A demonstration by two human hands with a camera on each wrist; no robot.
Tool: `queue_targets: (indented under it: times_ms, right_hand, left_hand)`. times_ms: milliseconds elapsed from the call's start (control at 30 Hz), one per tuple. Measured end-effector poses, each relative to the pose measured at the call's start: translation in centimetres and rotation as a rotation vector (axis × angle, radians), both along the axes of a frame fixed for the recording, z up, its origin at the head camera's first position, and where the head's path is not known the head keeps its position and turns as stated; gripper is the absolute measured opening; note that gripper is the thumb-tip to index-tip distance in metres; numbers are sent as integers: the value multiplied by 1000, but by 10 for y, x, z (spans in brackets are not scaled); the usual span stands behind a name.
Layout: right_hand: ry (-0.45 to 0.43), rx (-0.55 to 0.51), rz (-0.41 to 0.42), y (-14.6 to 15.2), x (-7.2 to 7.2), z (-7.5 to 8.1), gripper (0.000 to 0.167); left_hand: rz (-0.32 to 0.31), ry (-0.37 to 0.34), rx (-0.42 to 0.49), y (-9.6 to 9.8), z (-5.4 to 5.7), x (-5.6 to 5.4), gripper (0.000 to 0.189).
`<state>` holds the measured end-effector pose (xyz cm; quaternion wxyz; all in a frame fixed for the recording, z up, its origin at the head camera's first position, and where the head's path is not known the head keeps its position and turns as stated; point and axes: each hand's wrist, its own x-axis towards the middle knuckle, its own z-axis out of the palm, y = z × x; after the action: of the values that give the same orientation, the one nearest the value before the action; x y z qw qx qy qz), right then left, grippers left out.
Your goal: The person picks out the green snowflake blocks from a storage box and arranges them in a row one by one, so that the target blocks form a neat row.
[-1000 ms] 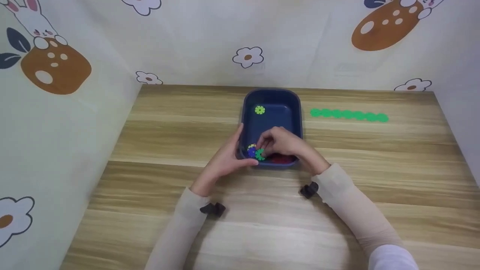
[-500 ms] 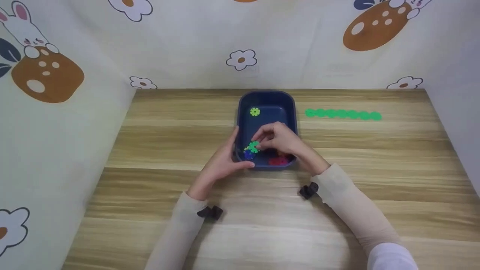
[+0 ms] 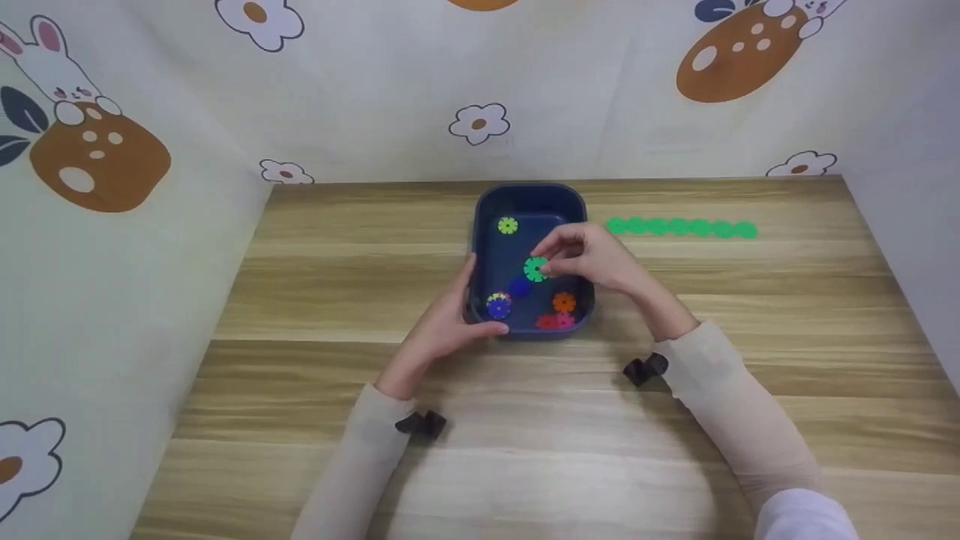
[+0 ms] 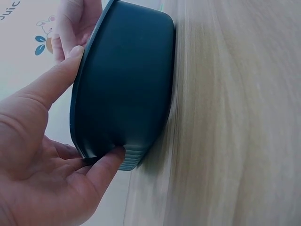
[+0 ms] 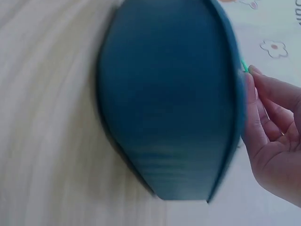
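A dark blue plastic bin (image 3: 576, 196) stands on the table. My left hand (image 3: 448, 315) grips its near left corner, thumb on the front rim and fingers along the left side; the left wrist view shows fingertips on the outer wall. Between thumb and fingers, my right hand (image 3: 600, 259) pinches a green notched disc (image 3: 535, 268) over the bin. In the right wrist view only a sliver of that disc shows past the rim. Inside the bin lie a yellow-green disc (image 3: 508, 226), blue discs (image 3: 499, 306), an orange disc (image 3: 564, 302) and red and pink discs (image 3: 555, 322).
A straight row of green discs (image 3: 681, 226) lies on the wood-grain table (image 3: 360, 262), right of the bin's far end. Printed cloth walls (image 3: 390, 97) enclose the table at the back and sides. A black camera mount (image 3: 421, 424) sits at the left wrist.
My right hand has lifted the green disc from the bin's near left part and carried it up and rightward. The orange and red discs now show. My left hand stays on the bin.
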<state>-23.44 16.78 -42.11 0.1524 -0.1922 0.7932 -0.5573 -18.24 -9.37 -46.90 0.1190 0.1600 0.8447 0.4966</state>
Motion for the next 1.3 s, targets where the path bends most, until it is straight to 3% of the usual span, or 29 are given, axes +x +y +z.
queue_targets:
  times_ms: [233,533,667,1000,1133,1300]
  right_hand:
    - [-47,-54,-90,27,-7,10,26]
    - [50,-90,-244,78,-13,23,29]
    - [53,-184,-323,107,-14,26,21]
    - [110,-350,-630,165,-13,25,22]
    - [72,-446,-700,185,-14,21,19]
    - [-37,-477,-786,211,-14,9,19]
  left_hand:
    - [42,-46,-16,-3,2,-1,115]
    - [46,-43,-32,-2,1,-3,117]
    - [26,-28,-30,0,1,-3,117]
    - [20,-22,-27,1,1,1,117]
    - [26,-29,-39,0,1,2,116]
    - [28,-15,-51,1,2,3,116]
